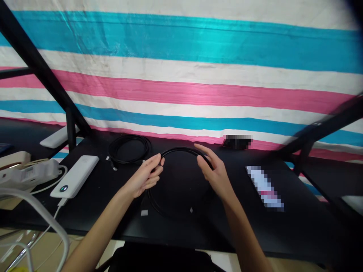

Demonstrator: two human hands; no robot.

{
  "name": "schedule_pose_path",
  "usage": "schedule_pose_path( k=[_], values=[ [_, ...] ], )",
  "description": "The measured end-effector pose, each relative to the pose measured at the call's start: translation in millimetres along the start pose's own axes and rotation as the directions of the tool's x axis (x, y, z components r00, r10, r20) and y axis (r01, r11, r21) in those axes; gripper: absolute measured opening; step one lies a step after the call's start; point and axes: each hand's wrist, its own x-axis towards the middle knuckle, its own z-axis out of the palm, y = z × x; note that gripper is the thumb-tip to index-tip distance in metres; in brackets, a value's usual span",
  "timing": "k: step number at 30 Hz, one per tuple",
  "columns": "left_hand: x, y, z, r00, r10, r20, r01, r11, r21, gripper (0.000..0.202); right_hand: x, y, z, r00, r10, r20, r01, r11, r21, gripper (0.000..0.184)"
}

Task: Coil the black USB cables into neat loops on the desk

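Observation:
A black cable point(181, 149) is bent into a loop between my two hands, above the dark table. My left hand point(149, 173) pinches the loop's left side between thumb and fingers. On the right side, the thumb and fingers of my right hand point(212, 169) close around the cable, with the index finger reaching out along its top. The lower part of the loop hangs near the tabletop and is hard to make out against the black surface. Behind my left hand lies a second coiled black cable point(129, 149), with small white tags by its ends.
A white power bank point(75, 176) with a plugged-in cord lies left, near a white power strip point(45, 172). To the right is a blurred phone point(265, 189); a dark blurred object point(237, 142) stands at the back. Black frame bars point(42, 71) flank the table before a striped sheet point(198, 90).

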Motion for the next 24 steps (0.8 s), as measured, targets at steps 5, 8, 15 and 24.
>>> schedule_pose_path(
  k=[5,8,15,24],
  values=[
    [1.5,10.2,6.7,0.998,0.031,0.046,-0.034,0.997,0.067,0.039,5.2,-16.4,-3.1,0.994,-0.106,-0.003,0.106,0.991,-0.081,0.03],
    [0.7,9.5,7.3,0.991,0.131,0.008,-0.131,0.988,0.085,0.052,9.6,-16.0,-6.4,0.994,-0.047,-0.096,0.057,0.993,0.108,0.033],
    [4.1,-16.4,4.2,0.848,0.451,-0.279,-0.272,0.822,0.501,0.04,8.9,-11.0,4.3,0.957,-0.065,-0.284,0.163,0.927,0.337,0.027],
    [6.2,-47.2,14.5,0.85,0.235,-0.471,-0.161,0.968,0.192,0.066,0.5,4.8,14.6,0.893,-0.108,-0.437,0.244,0.933,0.266,0.027]
  ],
)
